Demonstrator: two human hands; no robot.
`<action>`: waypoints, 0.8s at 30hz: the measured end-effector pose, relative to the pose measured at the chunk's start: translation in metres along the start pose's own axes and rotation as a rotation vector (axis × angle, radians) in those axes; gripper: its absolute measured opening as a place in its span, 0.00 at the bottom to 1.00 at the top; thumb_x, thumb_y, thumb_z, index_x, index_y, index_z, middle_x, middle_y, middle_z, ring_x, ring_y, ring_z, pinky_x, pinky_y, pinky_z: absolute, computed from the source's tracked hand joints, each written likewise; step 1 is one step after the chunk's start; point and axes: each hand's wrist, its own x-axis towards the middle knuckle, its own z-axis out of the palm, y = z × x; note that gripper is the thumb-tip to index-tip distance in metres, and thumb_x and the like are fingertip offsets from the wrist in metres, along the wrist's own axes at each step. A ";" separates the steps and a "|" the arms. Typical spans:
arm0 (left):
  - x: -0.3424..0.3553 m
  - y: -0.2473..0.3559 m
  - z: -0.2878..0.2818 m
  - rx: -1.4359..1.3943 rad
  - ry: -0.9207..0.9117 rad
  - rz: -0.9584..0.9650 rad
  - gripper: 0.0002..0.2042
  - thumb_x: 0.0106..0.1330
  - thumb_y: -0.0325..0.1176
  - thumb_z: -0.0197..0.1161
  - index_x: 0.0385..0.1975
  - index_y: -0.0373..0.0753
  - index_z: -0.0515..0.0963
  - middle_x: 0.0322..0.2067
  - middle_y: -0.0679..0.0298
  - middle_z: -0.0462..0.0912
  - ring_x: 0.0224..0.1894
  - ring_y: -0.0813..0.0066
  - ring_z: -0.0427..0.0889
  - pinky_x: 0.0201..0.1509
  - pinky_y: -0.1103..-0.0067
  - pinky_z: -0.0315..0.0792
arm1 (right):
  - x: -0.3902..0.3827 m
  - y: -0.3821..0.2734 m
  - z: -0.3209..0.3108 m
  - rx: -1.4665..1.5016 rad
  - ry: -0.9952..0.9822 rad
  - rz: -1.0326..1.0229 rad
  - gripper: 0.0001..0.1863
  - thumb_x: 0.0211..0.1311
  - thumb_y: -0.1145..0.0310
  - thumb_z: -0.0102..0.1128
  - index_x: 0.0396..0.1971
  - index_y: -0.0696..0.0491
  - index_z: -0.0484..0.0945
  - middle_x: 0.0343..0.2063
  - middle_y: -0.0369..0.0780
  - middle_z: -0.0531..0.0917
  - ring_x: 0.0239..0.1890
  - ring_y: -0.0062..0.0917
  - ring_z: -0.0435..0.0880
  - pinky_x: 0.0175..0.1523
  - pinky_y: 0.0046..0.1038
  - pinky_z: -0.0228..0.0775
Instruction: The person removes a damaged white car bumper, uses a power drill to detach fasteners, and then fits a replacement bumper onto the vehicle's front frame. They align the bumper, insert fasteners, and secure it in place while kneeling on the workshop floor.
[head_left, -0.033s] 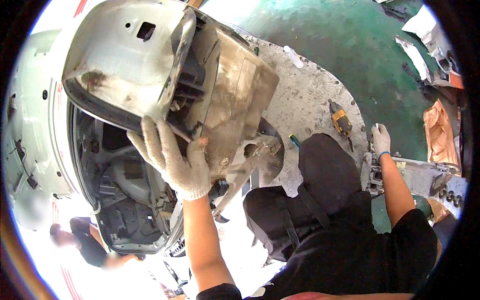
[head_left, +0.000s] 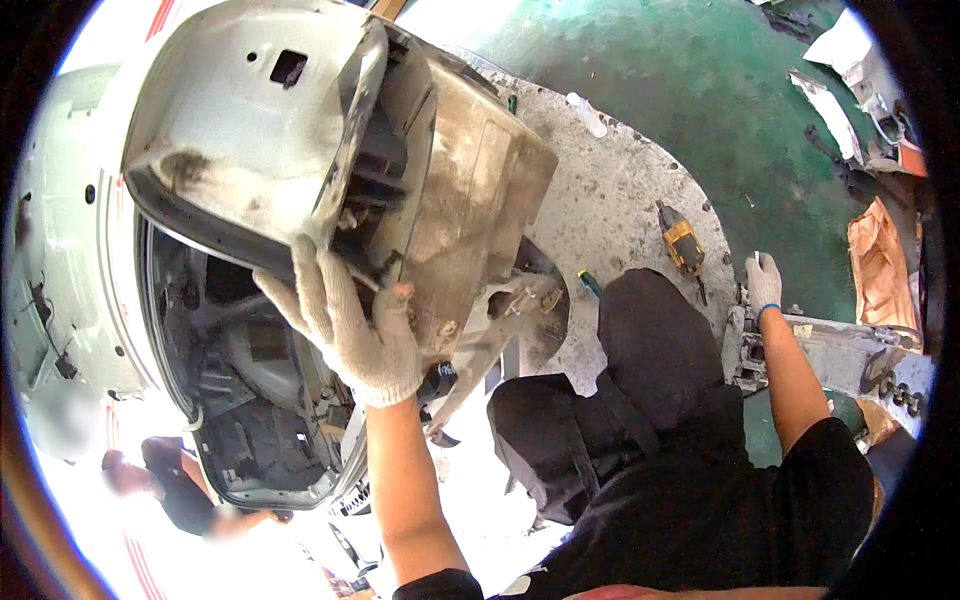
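Observation:
My left hand [head_left: 352, 335], in a knitted off-white glove, lies against the damaged rear corner of a pale car body [head_left: 240, 110]. Its fingers are apart and rest at the panel's lower edge; the bare thumb tip shows through the glove near a thin line, rod or edge I cannot make out. Torn sheet metal and a dusty, scuffed panel [head_left: 480, 180] lie just beyond. Out to the right, my gloved right hand [head_left: 765, 283] is closed, a small white tip showing at its fingers. That hand is beside a metal beam [head_left: 835, 345].
A yellow-and-black power tool [head_left: 682, 242], a green-handled tool [head_left: 589, 284] and a clear bottle [head_left: 587, 114] lie on the round grey platform [head_left: 640, 165]. Brown paper [head_left: 880, 260] and scrap parts sit at right. A person [head_left: 175, 485] is at lower left beyond the open trunk [head_left: 265, 400].
My left hand has shifted very slightly along the panel edge. My right hand's fingers have moved a little at their tips.

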 end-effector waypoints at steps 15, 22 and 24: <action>-0.007 0.017 0.008 -0.191 -0.080 -0.362 0.42 0.69 0.63 0.62 0.70 0.31 0.68 0.79 0.41 0.43 0.78 0.49 0.55 0.78 0.60 0.52 | 0.104 0.072 0.121 -0.208 0.124 0.268 0.23 0.71 0.52 0.48 0.53 0.55 0.76 0.50 0.58 0.84 0.53 0.56 0.82 0.59 0.51 0.71; -0.022 0.010 0.021 -0.320 0.077 -0.365 0.40 0.70 0.59 0.65 0.66 0.26 0.68 0.60 0.50 0.78 0.59 0.61 0.78 0.66 0.68 0.69 | 0.114 0.077 0.123 -0.213 0.119 0.251 0.29 0.70 0.47 0.49 0.58 0.56 0.77 0.52 0.54 0.84 0.56 0.52 0.81 0.61 0.47 0.71; -0.031 0.005 0.015 -0.344 -0.001 -0.446 0.45 0.67 0.63 0.65 0.69 0.26 0.65 0.62 0.49 0.76 0.62 0.61 0.77 0.68 0.68 0.68 | 0.118 0.075 0.125 -0.202 0.115 0.304 0.29 0.69 0.48 0.50 0.58 0.56 0.77 0.53 0.53 0.84 0.57 0.50 0.82 0.62 0.47 0.71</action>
